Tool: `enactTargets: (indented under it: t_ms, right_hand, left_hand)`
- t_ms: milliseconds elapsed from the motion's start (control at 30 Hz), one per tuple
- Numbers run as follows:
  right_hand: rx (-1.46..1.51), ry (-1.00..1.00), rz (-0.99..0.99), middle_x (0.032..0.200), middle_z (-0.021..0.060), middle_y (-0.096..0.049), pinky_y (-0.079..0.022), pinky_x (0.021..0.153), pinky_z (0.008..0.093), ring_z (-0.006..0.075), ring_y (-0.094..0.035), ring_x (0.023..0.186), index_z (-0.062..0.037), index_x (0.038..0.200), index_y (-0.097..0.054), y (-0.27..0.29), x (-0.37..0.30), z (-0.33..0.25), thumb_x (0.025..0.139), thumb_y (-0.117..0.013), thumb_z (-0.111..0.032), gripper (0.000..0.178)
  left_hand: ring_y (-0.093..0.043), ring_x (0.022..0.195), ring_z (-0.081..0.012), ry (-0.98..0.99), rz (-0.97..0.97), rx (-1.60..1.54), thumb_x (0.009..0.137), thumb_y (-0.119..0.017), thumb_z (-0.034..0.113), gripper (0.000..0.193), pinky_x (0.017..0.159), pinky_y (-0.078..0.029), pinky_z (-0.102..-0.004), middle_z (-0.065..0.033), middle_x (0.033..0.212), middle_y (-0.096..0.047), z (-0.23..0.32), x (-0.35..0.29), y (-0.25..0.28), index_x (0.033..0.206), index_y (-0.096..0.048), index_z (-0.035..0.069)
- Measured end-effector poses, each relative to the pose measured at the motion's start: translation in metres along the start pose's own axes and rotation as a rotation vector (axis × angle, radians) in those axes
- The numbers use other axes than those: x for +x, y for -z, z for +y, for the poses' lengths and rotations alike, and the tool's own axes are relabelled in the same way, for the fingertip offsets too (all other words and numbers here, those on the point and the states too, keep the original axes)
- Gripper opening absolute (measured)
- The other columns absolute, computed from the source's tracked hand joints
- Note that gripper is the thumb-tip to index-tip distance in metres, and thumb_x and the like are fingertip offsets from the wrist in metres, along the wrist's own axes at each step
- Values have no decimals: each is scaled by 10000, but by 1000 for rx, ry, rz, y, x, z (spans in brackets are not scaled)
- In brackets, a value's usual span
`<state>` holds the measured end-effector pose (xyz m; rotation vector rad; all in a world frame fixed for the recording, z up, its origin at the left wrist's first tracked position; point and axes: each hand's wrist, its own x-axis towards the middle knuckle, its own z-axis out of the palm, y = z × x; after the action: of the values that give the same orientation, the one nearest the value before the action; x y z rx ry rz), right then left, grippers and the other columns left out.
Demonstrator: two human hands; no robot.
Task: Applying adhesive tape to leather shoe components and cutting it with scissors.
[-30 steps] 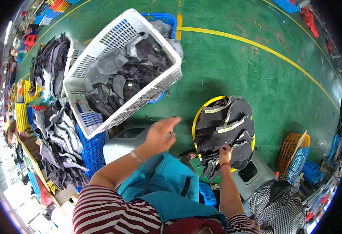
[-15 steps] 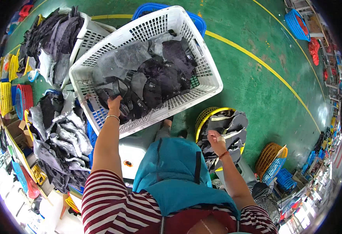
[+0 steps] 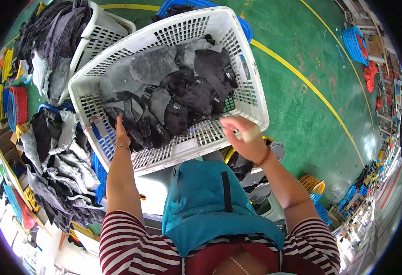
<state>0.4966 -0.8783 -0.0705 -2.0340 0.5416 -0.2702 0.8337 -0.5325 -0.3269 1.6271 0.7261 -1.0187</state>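
Observation:
A large white plastic basket stands before me, holding a layer of dark grey and black fabric-like pieces. My left hand reaches over its near left side, fingers stretched out flat against a small stack of the black pieces. Nothing seems gripped in it. Above the near right rim of the same basket hovers my right hand, its fingers bent and the thumb apart from them. I see nothing between them. A pale wrap or tape shows on this hand.
A yellow-rimmed basket of dark cut pieces stands below my right forearm. To the left are a white basket heaped with dark sheets and a pile of grey-black pieces. A blue tub sits behind; green floor extends right.
My right hand has moved up and left from the yellow-rimmed basket to the white basket's near rim. My left hand's fingers have straightened beside the pieces. The view has shifted slightly.

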Motion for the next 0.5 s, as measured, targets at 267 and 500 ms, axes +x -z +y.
enactTargets:
  t_ms: [267, 500]
  right_hand:
    - [102, -544, -611, 1330, 227, -684, -533, 1004, 406, 324, -682, 1193, -23, 1406, -607, -136, 102, 122, 908, -709, -497, 696]
    - [191, -709, -303, 1468, 317, -566, -456, 1117, 401, 407, -570, 1366, 96, 1583, -321, -242, 124, 182, 793, -747, -712, 1208]
  left_hand:
    - [-458, 1430, -296, -22, 104, 30, 772, -833, 623, 1056, 1166, -261, -578, -71, 1567, -504, -16, 1, 4, 1601, -341, 192]
    - [-643, 1223, -266, -85, 14, 34, 822, -863, 547, 971, 973, -545, -400, -115, 1433, -611, -11, -14, -24, 1542, -407, 82]
